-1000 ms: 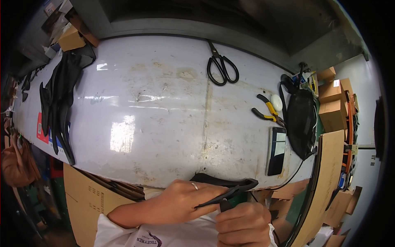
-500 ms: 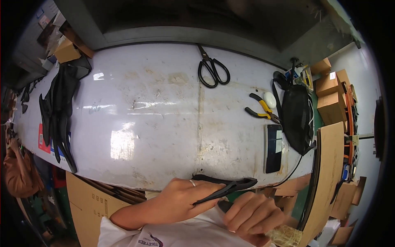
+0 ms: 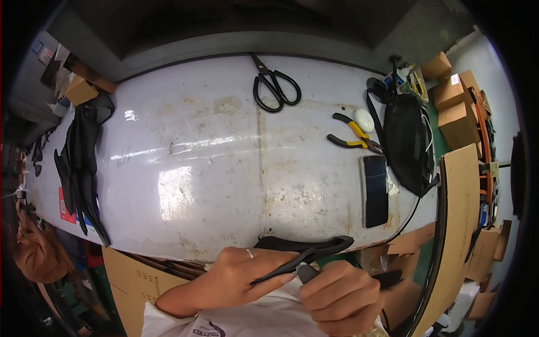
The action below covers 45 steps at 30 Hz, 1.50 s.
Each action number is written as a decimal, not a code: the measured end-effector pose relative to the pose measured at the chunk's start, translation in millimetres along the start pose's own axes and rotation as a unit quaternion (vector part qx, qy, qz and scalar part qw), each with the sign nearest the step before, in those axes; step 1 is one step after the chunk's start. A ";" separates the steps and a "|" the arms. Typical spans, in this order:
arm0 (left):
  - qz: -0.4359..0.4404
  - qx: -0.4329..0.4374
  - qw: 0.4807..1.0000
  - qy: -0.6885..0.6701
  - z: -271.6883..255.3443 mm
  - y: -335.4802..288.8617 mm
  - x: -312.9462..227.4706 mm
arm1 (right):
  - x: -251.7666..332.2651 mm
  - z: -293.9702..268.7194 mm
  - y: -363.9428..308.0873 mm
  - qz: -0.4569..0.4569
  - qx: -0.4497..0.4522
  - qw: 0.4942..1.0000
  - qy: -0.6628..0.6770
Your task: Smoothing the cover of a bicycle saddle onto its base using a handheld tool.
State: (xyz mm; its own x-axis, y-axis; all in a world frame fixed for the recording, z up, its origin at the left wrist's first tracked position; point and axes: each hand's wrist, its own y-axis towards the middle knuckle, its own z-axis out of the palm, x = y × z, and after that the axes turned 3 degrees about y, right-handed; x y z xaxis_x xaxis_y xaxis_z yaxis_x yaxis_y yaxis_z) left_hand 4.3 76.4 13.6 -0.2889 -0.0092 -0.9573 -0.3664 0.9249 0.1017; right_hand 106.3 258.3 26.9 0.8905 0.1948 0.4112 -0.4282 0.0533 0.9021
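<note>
At the table's near edge my left hand (image 3: 238,278), with a ring on one finger, is closed on a black flexible piece (image 3: 331,246). The piece has a long slit-like opening and stretches right over the edge. My right hand (image 3: 342,295) is curled into a fist just below its right end. A dark grey, round-ended thing (image 3: 307,273) pokes out of the fist by the thumb and meets the black piece; its kind is hidden. Another dark shape (image 3: 387,279) shows to the right of that fist.
Black-handled scissors (image 3: 275,90) lie at the far edge of the white table (image 3: 219,191). To the right are yellow-black pliers (image 3: 357,135), a white oval object (image 3: 364,121), a phone (image 3: 375,191) and a black mesh pouch (image 3: 407,146). Black pieces (image 3: 84,163) lie left; cardboard boxes (image 3: 457,121) stand right.
My right hand has moved slightly left, and the dark grey thing in it now shows more, against the black piece. The view has shifted a little. My left hand keeps its hold.
</note>
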 end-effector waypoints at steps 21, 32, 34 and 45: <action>0.000 0.142 0.950 0.279 9.5 13.2 -34.5 | 0.1 19.7 -49.6 -0.089 -0.081 0.990 -0.077; -0.116 -0.068 0.889 0.437 -10.9 -29.4 -40.9 | 9.3 19.7 -42.0 0.006 -0.097 0.989 0.110; -0.097 -0.081 0.891 0.435 -7.2 -34.7 -35.0 | 3.7 20.8 -41.8 0.022 -0.102 0.993 0.052; -0.206 0.054 0.954 0.210 -32.0 -26.8 -43.4 | -12.1 38.1 -36.9 -0.011 -0.033 0.999 0.016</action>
State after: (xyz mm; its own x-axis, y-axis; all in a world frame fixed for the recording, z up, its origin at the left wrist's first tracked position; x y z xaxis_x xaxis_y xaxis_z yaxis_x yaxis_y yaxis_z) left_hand -1.6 39.8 61.1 -0.4783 -0.5106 -0.7145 -0.4380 0.8439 -0.3099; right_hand 117.1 216.7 -6.3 0.8945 0.2244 0.3866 -0.4194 0.1221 0.8995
